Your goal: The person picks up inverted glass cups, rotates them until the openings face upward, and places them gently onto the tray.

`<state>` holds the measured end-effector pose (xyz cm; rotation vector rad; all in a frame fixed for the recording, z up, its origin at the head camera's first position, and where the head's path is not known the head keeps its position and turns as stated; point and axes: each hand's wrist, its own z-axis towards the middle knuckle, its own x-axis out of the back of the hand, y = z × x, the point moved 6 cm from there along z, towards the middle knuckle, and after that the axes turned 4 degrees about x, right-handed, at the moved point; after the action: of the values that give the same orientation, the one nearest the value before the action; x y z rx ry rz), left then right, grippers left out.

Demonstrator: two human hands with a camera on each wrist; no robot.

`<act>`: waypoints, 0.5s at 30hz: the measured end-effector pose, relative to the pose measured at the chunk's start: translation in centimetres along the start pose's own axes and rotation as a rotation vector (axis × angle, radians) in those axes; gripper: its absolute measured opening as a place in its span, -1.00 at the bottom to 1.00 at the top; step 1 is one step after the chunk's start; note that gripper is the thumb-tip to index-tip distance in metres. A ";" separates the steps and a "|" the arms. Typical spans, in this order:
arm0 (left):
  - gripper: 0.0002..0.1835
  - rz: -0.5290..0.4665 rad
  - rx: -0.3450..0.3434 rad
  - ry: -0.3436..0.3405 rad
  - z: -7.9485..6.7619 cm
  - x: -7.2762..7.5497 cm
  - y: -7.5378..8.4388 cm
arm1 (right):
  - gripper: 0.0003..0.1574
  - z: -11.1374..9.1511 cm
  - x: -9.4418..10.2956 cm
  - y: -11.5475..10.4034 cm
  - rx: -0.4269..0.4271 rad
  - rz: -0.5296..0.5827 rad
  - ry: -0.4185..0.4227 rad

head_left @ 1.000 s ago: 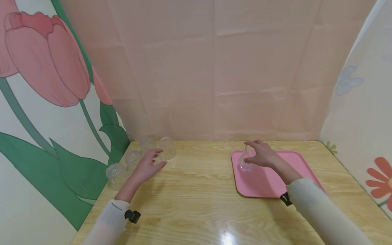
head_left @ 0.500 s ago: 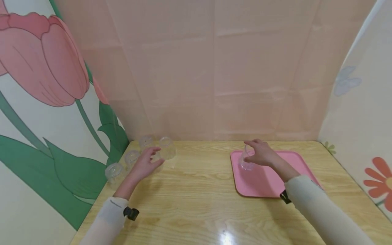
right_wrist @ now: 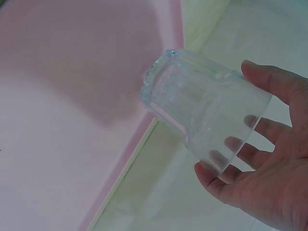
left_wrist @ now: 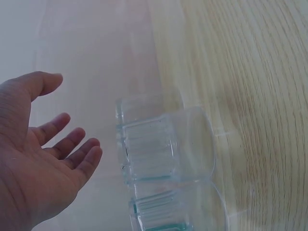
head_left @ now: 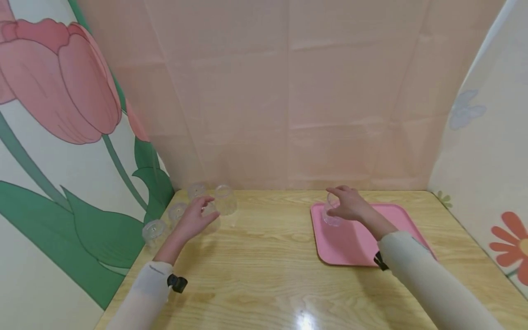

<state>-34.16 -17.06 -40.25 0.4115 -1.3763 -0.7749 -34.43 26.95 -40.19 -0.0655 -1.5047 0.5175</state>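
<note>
My right hand (head_left: 350, 206) holds a clear drinking glass (right_wrist: 202, 106) near its rim, thumb on one side and fingers on the other. The glass is upright over the left part of a pink tray (head_left: 350, 250), its thick base downward. Whether it touches the tray I cannot tell. At the left, my left hand (head_left: 194, 220) hovers with loosely bent fingers, holding nothing. Several clear glasses stand upside down around it, including one at the back (head_left: 226, 200) and one nearest the front (head_left: 154, 231). In the left wrist view, a gap separates the fingers from the glasses (left_wrist: 192, 144).
Everything stands on a wood-grain table (head_left: 264, 275). A pinkish sheet (head_left: 288, 114) rises behind its back edge. Flower-printed panels flank both sides, the left one (head_left: 95, 183) close behind the glasses.
My right hand and the glass have shifted slightly up and left in the head view. My left hand has drifted slightly up and left, with its fingers still empty.
</note>
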 end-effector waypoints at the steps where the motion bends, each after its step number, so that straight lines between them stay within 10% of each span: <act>1: -0.41 0.000 0.003 0.001 0.0 0.1 -0.1 | 0.00 0.1 0.0 0.0 0.000 -0.002 -0.005; 15: -0.40 0.006 0.023 -0.003 0.8 0.5 -1.4 | -0.06 0.9 -0.2 -0.3 0.028 -0.033 -0.012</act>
<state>-35.29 -18.25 -40.67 0.4242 -1.3897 -0.7551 -35.20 26.32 -40.23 -0.0156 -1.5074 0.5131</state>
